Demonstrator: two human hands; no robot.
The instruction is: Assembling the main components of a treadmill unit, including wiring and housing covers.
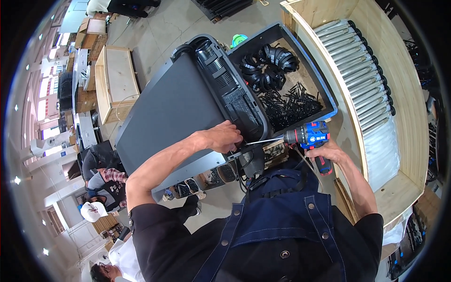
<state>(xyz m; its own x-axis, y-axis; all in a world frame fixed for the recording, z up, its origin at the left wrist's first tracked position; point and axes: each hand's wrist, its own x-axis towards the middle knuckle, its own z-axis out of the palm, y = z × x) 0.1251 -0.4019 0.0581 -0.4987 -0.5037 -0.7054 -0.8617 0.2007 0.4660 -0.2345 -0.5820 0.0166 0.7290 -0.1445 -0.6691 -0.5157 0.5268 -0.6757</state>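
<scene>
My right hand (327, 151) grips a blue-and-black cordless drill (307, 134) by its handle. Its long thin bit (265, 141) points left, and the tip ends close to the fingers of my left hand (222, 137). Those fingers are pinched together at the near corner of a treadmill-like machine (176, 101); whatever is between them is hidden. The machine has a wide dark belt, and its end compartment (225, 77) lies open, showing a ribbed cylindrical part and a dark housing. Black cables (243, 171) hang below the corner near my left hand.
Beyond the drill, a grey bin (329, 101) holds black curved parts (268, 66) and many black screws or pins (293, 105). A wooden crate (347, 136) with metal tubes (352, 70) stands at right. Other people (105, 183) are at left, near a wooden box (117, 80).
</scene>
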